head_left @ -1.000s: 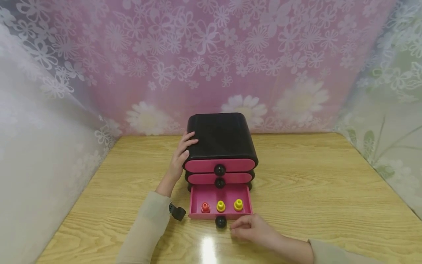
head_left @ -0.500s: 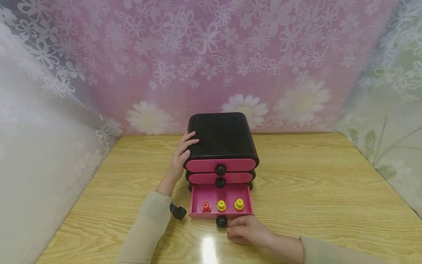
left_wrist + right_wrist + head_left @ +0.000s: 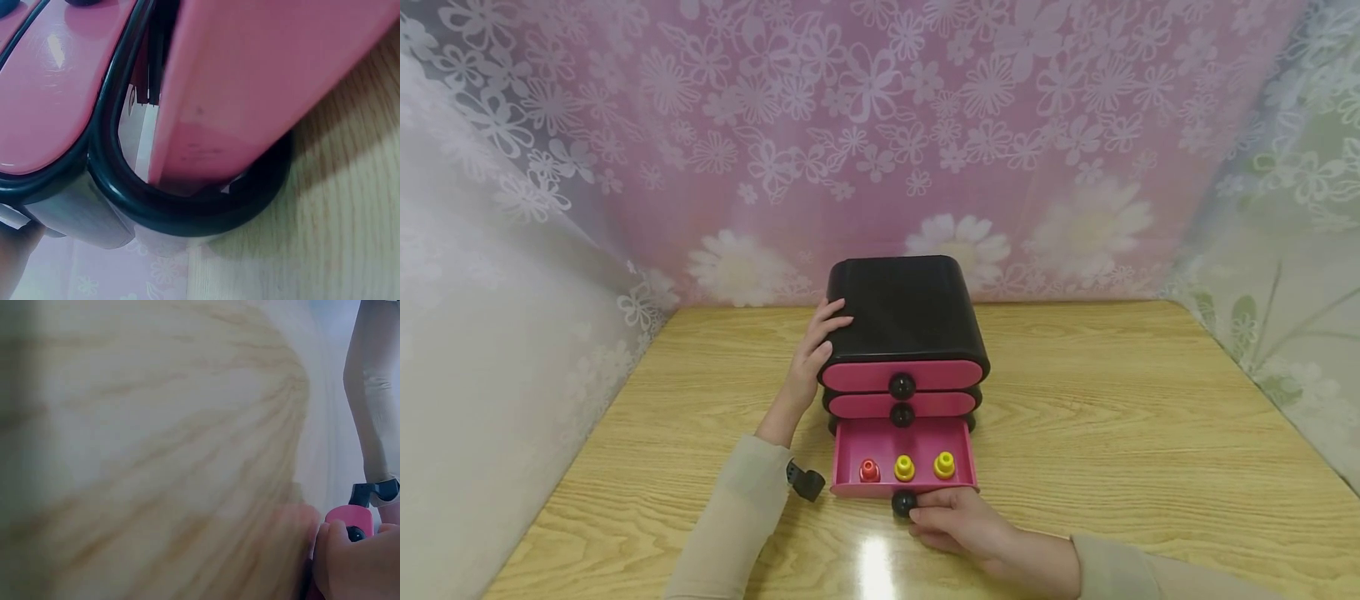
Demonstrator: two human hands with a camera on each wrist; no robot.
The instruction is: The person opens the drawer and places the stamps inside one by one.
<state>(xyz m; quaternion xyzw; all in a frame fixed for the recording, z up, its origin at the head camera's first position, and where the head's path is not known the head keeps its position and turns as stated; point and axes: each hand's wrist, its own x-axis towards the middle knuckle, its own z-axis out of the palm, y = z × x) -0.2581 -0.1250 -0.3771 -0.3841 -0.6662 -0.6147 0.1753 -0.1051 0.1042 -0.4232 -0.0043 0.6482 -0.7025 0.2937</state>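
Observation:
A black mini drawer unit [image 3: 902,304] with pink drawer fronts stands mid-table. Its bottom drawer [image 3: 868,437] is pulled out, and in it, along the front, stand a red peg-like piece [image 3: 869,472] and two stepped yellow pieces [image 3: 905,468]. My left hand [image 3: 812,354] rests against the unit's left side, fingers extended onto the top edge. At the bottom drawer's round black knob [image 3: 904,503], my right hand [image 3: 966,527] pinches from the right with thumb and fingertips. The right wrist view shows that knob [image 3: 355,534] between the fingers.
Two upper drawers [image 3: 857,377] are closed, each with a black knob. A black wrist camera [image 3: 806,482] on the left forearm sits near the open drawer's left corner. Wood-grain table [image 3: 1112,417] lies around the unit, and a pink floral curtain [image 3: 880,150] hangs behind.
My right hand has moved left to the bottom drawer's knob, and its fingertips have come onto it. The left hand, the drawer and the pieces stay where they were.

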